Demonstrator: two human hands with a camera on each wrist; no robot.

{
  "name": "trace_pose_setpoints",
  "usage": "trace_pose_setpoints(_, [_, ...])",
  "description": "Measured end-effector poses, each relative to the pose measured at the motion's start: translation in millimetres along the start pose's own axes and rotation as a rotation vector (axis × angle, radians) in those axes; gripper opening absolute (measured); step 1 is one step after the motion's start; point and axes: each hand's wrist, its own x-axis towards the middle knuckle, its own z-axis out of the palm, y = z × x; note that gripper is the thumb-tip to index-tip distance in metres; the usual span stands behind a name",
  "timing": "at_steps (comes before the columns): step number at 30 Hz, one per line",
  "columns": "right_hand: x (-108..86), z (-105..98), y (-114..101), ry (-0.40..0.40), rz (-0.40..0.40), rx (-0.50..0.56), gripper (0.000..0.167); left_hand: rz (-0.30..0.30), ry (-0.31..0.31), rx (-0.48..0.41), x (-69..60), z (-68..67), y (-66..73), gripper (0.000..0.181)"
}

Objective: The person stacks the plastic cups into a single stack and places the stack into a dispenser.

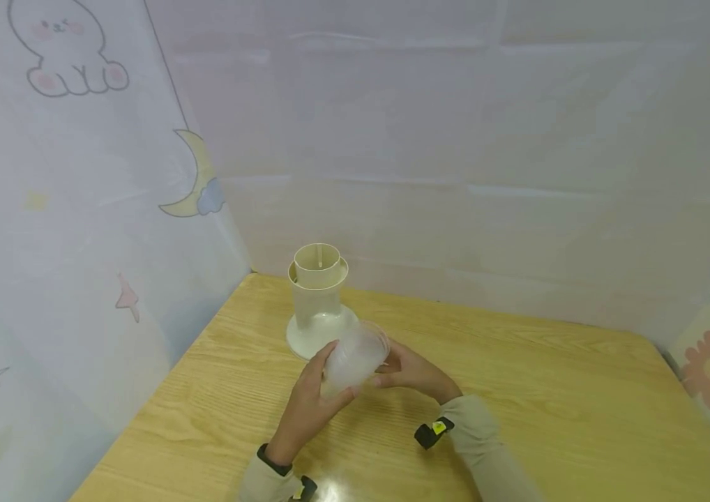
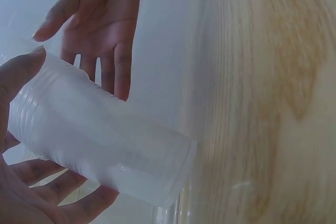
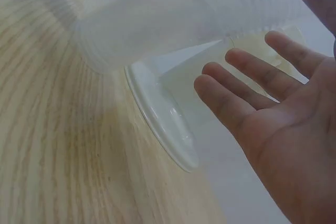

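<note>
A stack of translucent plastic cups (image 1: 355,357) is held tilted above the table, its ribbed rims showing at one end in the left wrist view. My left hand (image 1: 311,408) grips the stack, thumb on one side and fingers curled round the other. Beside the rim end is my right hand (image 1: 414,373), its palm turned toward the cups and its fingers (image 3: 262,74) extended, holding nothing. Just behind the cups stands a cream cylindrical holder (image 1: 317,307), upright on a wide round base (image 3: 163,116), with an open double-ringed top.
The wooden table (image 1: 549,404) extends to both sides and in front. A pale cloth backdrop (image 1: 455,139) with printed drawings hangs behind the table and along its left and right sides.
</note>
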Motion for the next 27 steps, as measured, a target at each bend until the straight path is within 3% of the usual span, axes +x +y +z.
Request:
trace_pose_setpoints(11, [5.2, 6.4, 1.6, 0.004, -0.014, 0.004, 0.072, -0.027, -0.001, -0.075, 2.3, 0.6, 4.2, 0.08])
trace_pose_setpoints(18, [7.1, 4.6, -8.4, 0.044, -0.08, -0.06, 0.065, 0.069, -0.019, -0.05, 11.0, -2.9, 7.4, 0.079])
trace_pose_setpoints(24, [9.7, -1.0, -17.3, 0.031, -0.075, -0.098, 0.065, 0.075, -0.02, -0.041, 19.8, -8.7, 14.8, 0.071])
trace_pose_setpoints(27, [12.1, -4.2, -24.4, 0.052, -0.078, -0.137, 0.066, 0.112, 0.005, -0.02, 28.7, -12.5, 18.3, 0.066])
